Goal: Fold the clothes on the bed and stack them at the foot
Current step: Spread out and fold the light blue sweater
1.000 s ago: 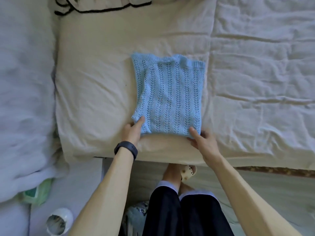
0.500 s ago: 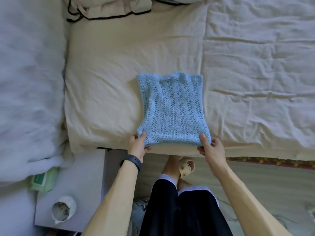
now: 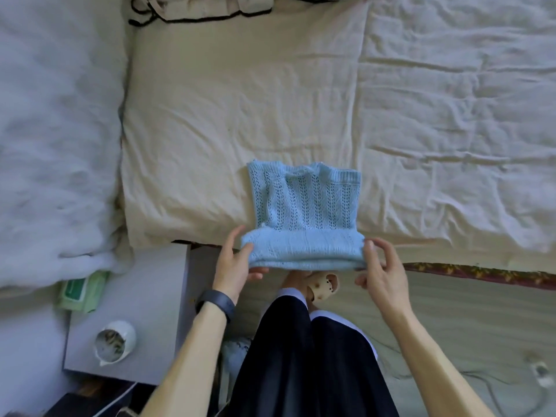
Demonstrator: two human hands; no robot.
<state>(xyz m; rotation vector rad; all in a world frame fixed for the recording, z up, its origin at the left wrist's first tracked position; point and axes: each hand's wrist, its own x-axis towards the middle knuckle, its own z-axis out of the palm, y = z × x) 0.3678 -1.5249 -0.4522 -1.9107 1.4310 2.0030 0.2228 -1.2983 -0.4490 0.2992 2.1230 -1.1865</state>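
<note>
Your top [image 3: 304, 206] is soft, open-weave knit yarn with ribbed edges. The sheet [image 3: 240, 115] beneath is matt, creased cloth. The quilt [image 3: 54, 130] looks fluffy. Your wristband [image 3: 215, 302] is smooth and matt; the cup [image 3: 115, 341] is glossy.

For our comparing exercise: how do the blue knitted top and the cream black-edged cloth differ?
The blue knitted top is neatly folded; the cream black-edged cloth lies crumpled. The left hand and right hand grip the top; nothing touches the cloth. Both lie on the bed.
</note>
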